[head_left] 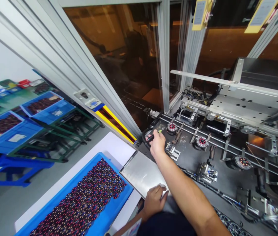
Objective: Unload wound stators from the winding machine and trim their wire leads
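Note:
My right hand (157, 143) reaches over the dark machine bed and is closed around a slim black tool (150, 138) with a yellow-green end. A black cable loop (145, 133) lies beside that hand; whether it joins the tool, I cannot tell. Just to the right, a round part with red windings (171, 127) sits on the machine line. My left hand (154, 199) rests at the near edge of a bare metal plate (142, 172). Its fingers are loosely bent, thumb apart, and nothing shows in them.
A blue tray (102, 157) full of small wound parts stands left of the plate. More wound parts (202, 142) sit along the rails (188, 128). Aluminium posts (164, 59) frame the machine. Blue bins (18, 132) stand on a table further left.

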Demonstrator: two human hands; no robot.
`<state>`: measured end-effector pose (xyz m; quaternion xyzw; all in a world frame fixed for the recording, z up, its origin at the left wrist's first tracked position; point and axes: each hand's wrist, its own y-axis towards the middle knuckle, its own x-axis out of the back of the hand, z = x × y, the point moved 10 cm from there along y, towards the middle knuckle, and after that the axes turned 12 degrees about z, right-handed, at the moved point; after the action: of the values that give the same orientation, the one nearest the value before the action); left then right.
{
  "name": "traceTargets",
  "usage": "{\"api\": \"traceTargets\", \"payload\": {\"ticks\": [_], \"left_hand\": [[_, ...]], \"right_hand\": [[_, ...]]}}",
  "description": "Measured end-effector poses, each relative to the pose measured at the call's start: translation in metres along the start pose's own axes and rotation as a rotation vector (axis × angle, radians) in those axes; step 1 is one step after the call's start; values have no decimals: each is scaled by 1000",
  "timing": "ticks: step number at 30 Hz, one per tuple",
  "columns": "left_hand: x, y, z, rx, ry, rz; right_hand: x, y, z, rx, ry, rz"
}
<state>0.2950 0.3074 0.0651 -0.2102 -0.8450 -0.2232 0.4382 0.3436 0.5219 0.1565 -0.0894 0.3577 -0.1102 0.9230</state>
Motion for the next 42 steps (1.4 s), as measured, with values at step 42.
{"api": "traceTargets", "payload": {"ticks": [42], "left_hand": [[6,9,-13,-5,40,87]], "right_hand": [[107,-138,77,-91,97,127]]}}
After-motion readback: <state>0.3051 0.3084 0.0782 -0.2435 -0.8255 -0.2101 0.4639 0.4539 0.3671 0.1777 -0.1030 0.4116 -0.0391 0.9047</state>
